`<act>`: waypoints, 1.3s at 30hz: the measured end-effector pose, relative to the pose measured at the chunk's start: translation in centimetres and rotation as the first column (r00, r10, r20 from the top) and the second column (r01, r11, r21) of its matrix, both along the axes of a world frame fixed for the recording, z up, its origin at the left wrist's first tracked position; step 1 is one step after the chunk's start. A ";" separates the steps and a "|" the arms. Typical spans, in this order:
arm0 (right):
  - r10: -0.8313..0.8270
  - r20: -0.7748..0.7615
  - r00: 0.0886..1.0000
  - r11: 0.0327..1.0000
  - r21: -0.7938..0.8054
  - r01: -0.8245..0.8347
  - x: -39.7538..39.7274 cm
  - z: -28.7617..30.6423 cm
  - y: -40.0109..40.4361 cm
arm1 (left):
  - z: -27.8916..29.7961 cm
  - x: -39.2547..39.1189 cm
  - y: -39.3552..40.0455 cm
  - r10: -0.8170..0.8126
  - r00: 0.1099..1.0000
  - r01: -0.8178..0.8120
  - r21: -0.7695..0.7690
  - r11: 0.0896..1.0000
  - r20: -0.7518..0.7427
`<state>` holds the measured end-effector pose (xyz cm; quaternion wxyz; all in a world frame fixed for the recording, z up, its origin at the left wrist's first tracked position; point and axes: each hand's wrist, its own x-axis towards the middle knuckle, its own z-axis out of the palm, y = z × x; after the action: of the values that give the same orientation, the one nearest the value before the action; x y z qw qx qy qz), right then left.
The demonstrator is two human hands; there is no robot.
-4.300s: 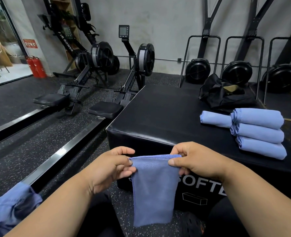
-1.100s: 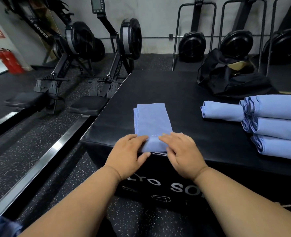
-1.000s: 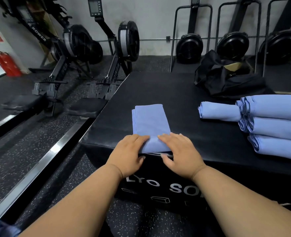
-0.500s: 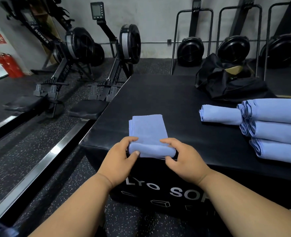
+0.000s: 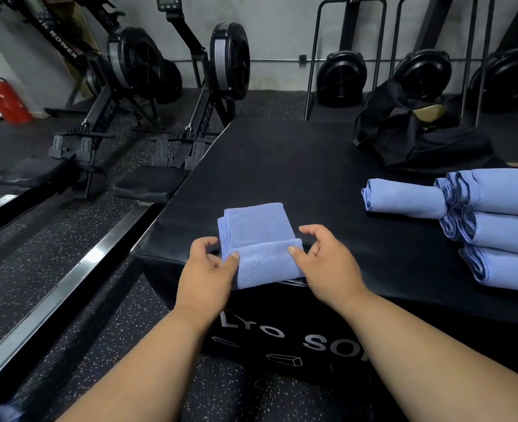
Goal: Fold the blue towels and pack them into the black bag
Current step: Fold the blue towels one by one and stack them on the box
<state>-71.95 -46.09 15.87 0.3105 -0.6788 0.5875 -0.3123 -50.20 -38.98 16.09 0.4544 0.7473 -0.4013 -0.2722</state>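
Blue towel (image 5: 256, 229) lies on the tabletop (image 5: 297, 166). Left hand (image 5: 207, 274) and right hand (image 5: 327, 263) pinch its rolled near end.

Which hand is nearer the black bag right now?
Right. The right hand grips the towel on the side toward the black bag; the left hand grips its far side.

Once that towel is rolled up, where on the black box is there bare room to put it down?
The widest bare patch on the black box lies beyond the towel being rolled, reaching left of the black bag. A narrower strip lies between the right hand and the rolled towels. The right side is crowded with those rolls and the bag.
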 end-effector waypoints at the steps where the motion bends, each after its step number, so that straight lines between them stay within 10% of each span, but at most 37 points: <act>1: -0.001 -0.026 1.000 1.000 -0.009 0.000 0.1 0.1 -0.1 | 0.1 0.0 0.0 0.013 0.996 -0.011 -0.019 1.000 0.089; 6: -0.010 -0.018 1.000 1.000 -0.028 0.009 0.3 0.2 -0.2 | 0.3 0.3 0.3 -0.106 0.740 0.337 -0.230 0.913 0.664; 12: 0.175 -0.093 0.980 0.916 -0.350 -0.197 -0.5 -0.6 0.6 | -1.4 1.4 1.4 -0.362 0.553 0.563 -0.016 0.826 0.751; 18: 0.336 -0.316 0.887 0.867 -0.263 -0.422 -1.4 -0.5 1.3 | 1.6 1.2 0.9 -0.386 0.687 0.441 0.069 0.895 0.615; 29: 0.144 0.192 0.971 0.988 0.020 -0.151 -0.9 0.5 1.3 | 1.6 2.2 0.8 -0.188 0.981 0.187 0.023 0.982 0.046; 39: 0.079 0.008 0.997 0.997 0.022 -0.080 1.3 -0.1 -0.6 | 2.0 0.9 -1.4 -0.168 0.966 0.140 0.150 0.979 0.197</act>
<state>-70.68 -46.65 15.75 0.3323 -0.6971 0.5623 -0.2957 -49.29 -40.37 18.08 0.3356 0.7673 -0.4842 -0.2534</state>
